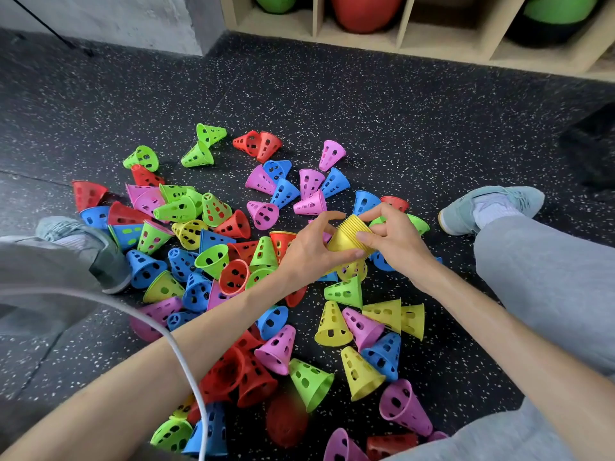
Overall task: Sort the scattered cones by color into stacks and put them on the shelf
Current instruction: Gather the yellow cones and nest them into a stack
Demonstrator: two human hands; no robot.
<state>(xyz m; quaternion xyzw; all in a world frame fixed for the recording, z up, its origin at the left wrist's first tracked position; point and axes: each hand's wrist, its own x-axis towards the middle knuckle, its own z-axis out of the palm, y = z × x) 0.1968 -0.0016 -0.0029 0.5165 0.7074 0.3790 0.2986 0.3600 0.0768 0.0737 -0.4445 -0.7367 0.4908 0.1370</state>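
Note:
Several perforated plastic cones in red, blue, green, pink and yellow lie scattered on the dark speckled floor (pixel 382 121) between my legs. A stack of yellow cones (pixel 348 235) is held above the pile, lying on its side. My left hand (pixel 307 251) grips it from the left and my right hand (pixel 389 236) pinches its rims from the right. Loose yellow cones (pixel 332 322) lie just below my hands, near a pink cone (pixel 362 327) and a blue cone (pixel 382 356). The wooden shelf (pixel 399 44) stands at the top.
The shelf compartments hold green balls (pixel 274 2) and a red ball (pixel 366 11). My feet in grey shoes rest at the left (pixel 100 254) and right (pixel 492 204) of the pile. A white cable (pixel 173 341) curves across the lower left. A grey wall (pixel 133 21) is at the top left.

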